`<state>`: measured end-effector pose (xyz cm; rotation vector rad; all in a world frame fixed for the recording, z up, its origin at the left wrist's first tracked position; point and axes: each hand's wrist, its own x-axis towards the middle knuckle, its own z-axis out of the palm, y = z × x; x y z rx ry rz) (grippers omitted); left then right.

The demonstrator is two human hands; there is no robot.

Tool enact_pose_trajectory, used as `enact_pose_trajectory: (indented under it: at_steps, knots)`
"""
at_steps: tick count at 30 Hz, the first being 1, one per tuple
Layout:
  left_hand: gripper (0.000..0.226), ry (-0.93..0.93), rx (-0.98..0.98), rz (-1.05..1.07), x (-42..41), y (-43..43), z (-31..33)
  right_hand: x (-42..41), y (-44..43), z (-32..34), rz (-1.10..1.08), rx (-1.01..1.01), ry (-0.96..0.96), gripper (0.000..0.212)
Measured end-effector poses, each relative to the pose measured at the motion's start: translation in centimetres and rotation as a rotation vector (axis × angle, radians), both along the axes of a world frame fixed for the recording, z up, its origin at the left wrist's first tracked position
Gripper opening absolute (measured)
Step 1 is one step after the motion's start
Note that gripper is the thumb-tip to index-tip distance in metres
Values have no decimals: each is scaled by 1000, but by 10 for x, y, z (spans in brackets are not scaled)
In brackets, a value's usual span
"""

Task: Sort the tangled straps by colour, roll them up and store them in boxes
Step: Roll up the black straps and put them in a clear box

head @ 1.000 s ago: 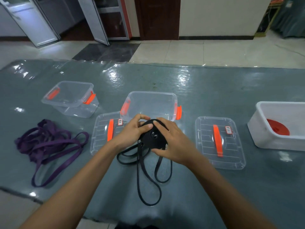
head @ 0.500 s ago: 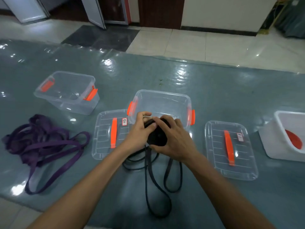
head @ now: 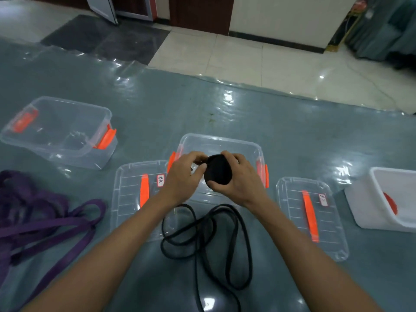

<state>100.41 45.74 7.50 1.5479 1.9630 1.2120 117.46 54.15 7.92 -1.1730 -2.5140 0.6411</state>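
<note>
While gripping black strap roll (head: 218, 170) with right hand (head: 238, 183) curled round it and left hand (head: 183, 176) pinching its edge, over clear box (head: 221, 140): could spring unwound on any easing of grip. Could snag on loose tail (head: 202, 233) below wrists, loosening coil.

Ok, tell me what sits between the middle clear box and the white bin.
In the head view, a clear lid with an orange handle lies flat on the table, between the middle clear box and the white bin.
</note>
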Motion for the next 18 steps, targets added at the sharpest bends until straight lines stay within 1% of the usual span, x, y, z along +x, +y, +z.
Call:
enact_pose_trajectory:
  at_steps: [4,6,9,15,18]
  knots:
    - [27,-15,-101,-57,-14,13,-9,-11,20,-8,38,9,-30,81]
    - [28,70,-114,-88,-21,18,-13,-17,30,-15,71,15,-41,80]
    - [25,260,-119,-108,-31,27,-19,-24,44,-27,123,21,-82,77]
    - [28,494,-337,-216,-42,40,-31,-42,59,-53,228,-11,-216,73]
    - [30,571,-364,-269,-50,40,-38,-49,66,-64,249,-49,-264,69]
